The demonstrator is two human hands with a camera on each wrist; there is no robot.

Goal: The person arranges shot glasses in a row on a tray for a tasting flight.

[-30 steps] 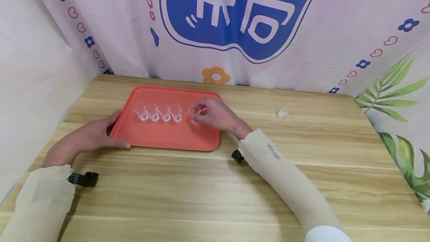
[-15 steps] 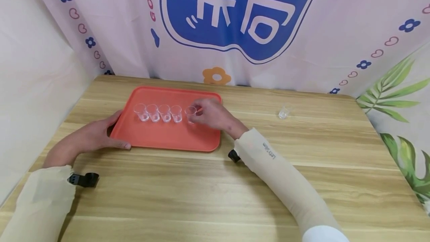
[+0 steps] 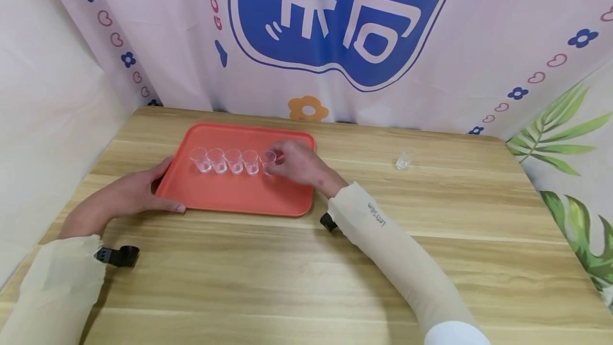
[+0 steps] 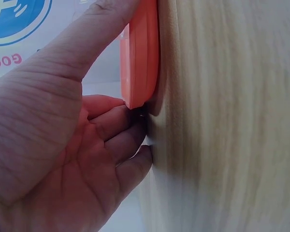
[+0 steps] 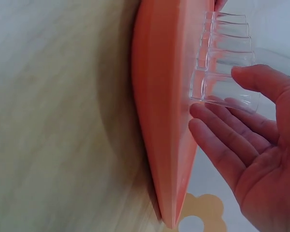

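Note:
A red tray point(image 3: 225, 193) lies on the wooden table, with several small clear plastic cups point(image 3: 218, 162) standing upright in a row across it. My right hand point(image 3: 298, 164) holds the rightmost clear cup point(image 3: 266, 158) between thumb and fingers, right beside its neighbour in the row. In the right wrist view, the thumb lies against one side of that cup point(image 5: 227, 92) and the fingers are on the other. My left hand point(image 3: 131, 191) grips the tray's near left corner, thumb along the front edge and fingers at the left edge; the left wrist view shows the fingers curled by the rim point(image 4: 141, 72).
Another small clear cup point(image 3: 403, 161) stands alone on the table point(image 3: 306, 270), right of the tray. A printed curtain point(image 3: 268, 84) hangs along the table's back edge, and a white wall covering point(image 3: 52, 89) borders the left side.
My right hand has slid the cup leftward along the tray, so the gap to the row has closed. The left hand has kept its place on the tray corner.

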